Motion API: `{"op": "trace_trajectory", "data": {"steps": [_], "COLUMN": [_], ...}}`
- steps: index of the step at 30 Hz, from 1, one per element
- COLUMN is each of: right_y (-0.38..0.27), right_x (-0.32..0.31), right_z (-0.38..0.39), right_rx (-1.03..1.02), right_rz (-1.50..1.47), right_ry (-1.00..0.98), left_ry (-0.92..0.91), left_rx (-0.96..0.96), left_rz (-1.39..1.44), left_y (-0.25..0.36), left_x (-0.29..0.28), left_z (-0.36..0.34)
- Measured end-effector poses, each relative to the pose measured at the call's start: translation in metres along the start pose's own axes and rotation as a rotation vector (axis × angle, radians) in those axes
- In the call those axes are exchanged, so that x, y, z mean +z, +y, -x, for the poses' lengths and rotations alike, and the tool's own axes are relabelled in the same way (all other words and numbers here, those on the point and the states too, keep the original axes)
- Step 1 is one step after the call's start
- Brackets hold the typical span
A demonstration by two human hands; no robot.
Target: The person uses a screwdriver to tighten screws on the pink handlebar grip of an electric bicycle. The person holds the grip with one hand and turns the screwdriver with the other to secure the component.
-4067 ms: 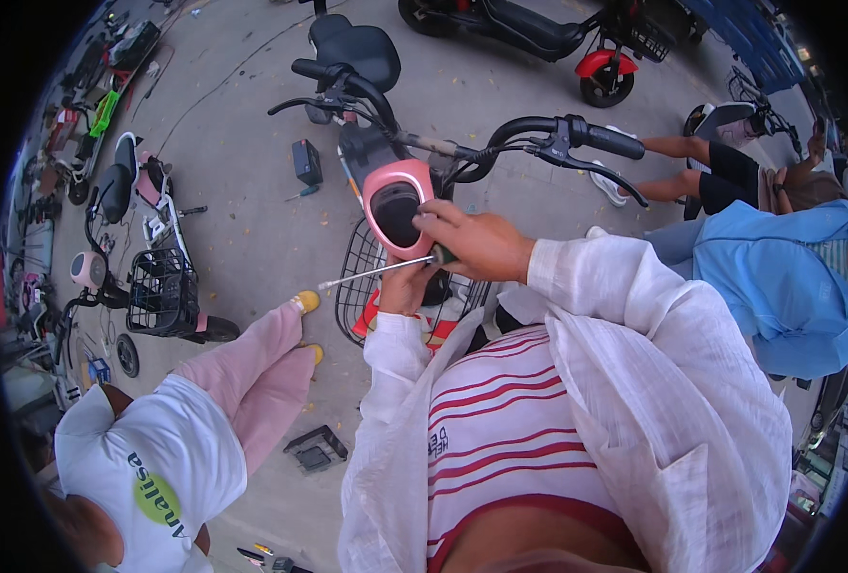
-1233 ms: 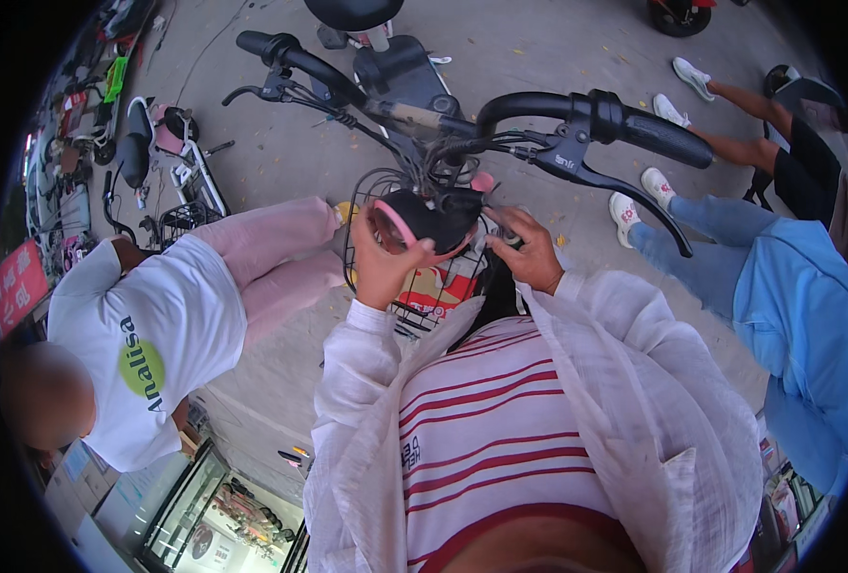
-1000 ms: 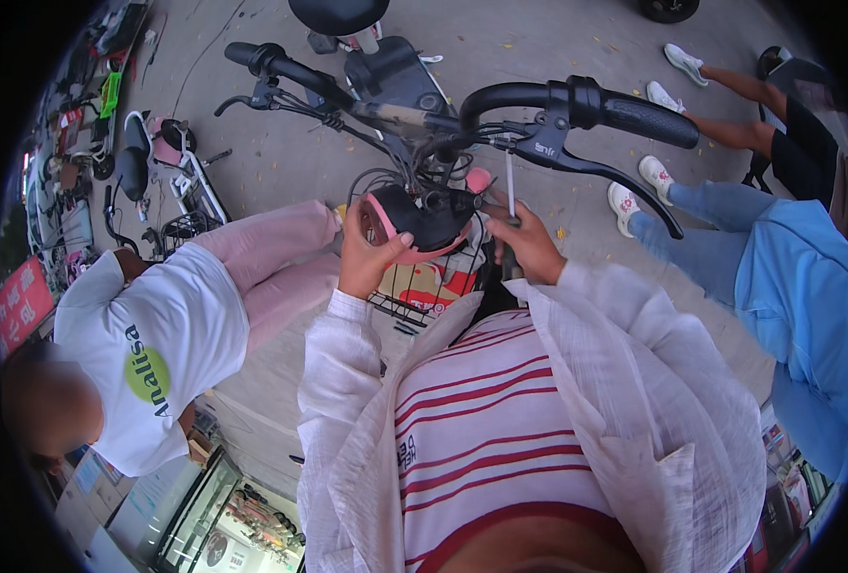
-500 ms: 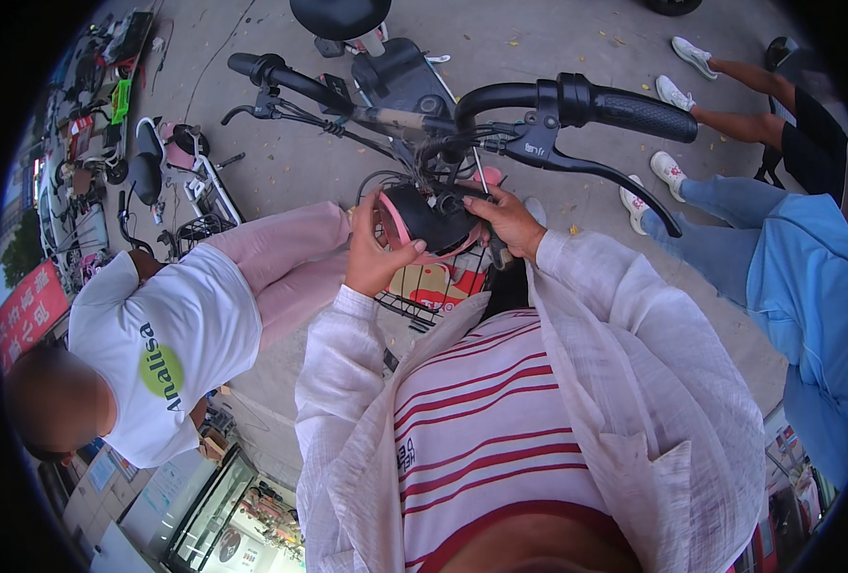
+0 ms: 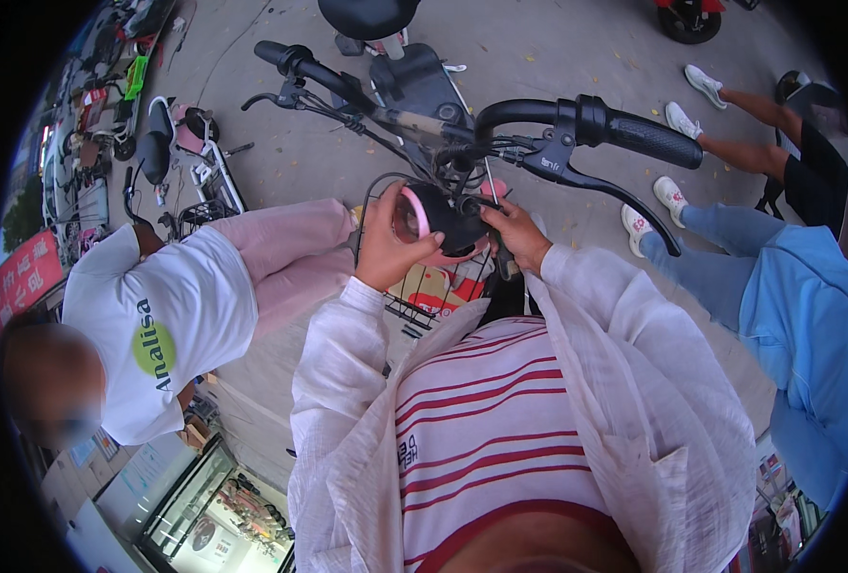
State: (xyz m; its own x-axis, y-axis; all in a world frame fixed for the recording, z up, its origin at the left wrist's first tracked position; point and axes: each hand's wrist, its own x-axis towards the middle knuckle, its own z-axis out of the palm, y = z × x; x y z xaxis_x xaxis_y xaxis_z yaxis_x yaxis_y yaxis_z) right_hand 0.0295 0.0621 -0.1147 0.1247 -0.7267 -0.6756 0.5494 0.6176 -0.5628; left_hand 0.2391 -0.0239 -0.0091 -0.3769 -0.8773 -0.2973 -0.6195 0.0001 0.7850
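A round headlight (image 5: 450, 219) with a black housing and a pink rim sits below the middle of a black handlebar (image 5: 422, 122). My left hand (image 5: 386, 246) grips it from the left, thumb across the pink rim and fingers round its far side. At its right edge, my right hand (image 5: 521, 239) is closed with the thumb and fingers pinched together. What those fingers hold is too small and dark to make out. Black cables (image 5: 443, 164) run down from the handlebar behind the headlight. Under my hands is a wire basket (image 5: 414, 313) with a red and yellow package (image 5: 443, 289).
The right brake lever (image 5: 624, 196) and grip (image 5: 648, 137) reach over my right forearm. A person in a white shirt (image 5: 171, 329) is close on the left. Two people stand at the right, one in a blue top (image 5: 811, 277). A parked bike (image 5: 215, 172) stands farther left.
The headlight has turned in my left hand, its pink rim now facing left. My right hand has shifted slightly right and down, with its thumb off the housing's middle. The whole view has shifted a little.
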Motion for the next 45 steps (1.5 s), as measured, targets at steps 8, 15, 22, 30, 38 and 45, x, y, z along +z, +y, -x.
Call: {"op": "trace_trajectory", "data": {"steps": [8,15,22,30,38,45], "right_y": [0.007,0.006,-0.005,0.0,0.004,0.001], "right_x": [0.006,0.017,0.022,0.013,0.009,0.014], "right_z": [0.001,0.008,0.022,0.016,0.007,0.014], "right_rx": [-0.018,-0.016,0.037,0.046,0.003,0.001], "right_rz": [0.029,0.059,0.134,0.01,0.113,0.053], "right_ry": [0.01,0.094,0.03,-0.017,0.009,0.03], "left_ry": [0.026,-0.073,-0.197,-0.145,-0.192,-0.098], "left_rx": [-0.033,-0.181,-0.274,-0.211,-0.205,-0.124], "left_rz": [-0.041,0.124,0.365,0.432,0.437,0.399], "left_y": [0.009,0.004,-0.003,0.009,-0.002,0.014], "left_x": [-0.006,-0.012,-0.027,-0.011,-0.017,-0.01], "left_z": [-0.001,-0.005,-0.014,-0.001,-0.004,-0.001]}}
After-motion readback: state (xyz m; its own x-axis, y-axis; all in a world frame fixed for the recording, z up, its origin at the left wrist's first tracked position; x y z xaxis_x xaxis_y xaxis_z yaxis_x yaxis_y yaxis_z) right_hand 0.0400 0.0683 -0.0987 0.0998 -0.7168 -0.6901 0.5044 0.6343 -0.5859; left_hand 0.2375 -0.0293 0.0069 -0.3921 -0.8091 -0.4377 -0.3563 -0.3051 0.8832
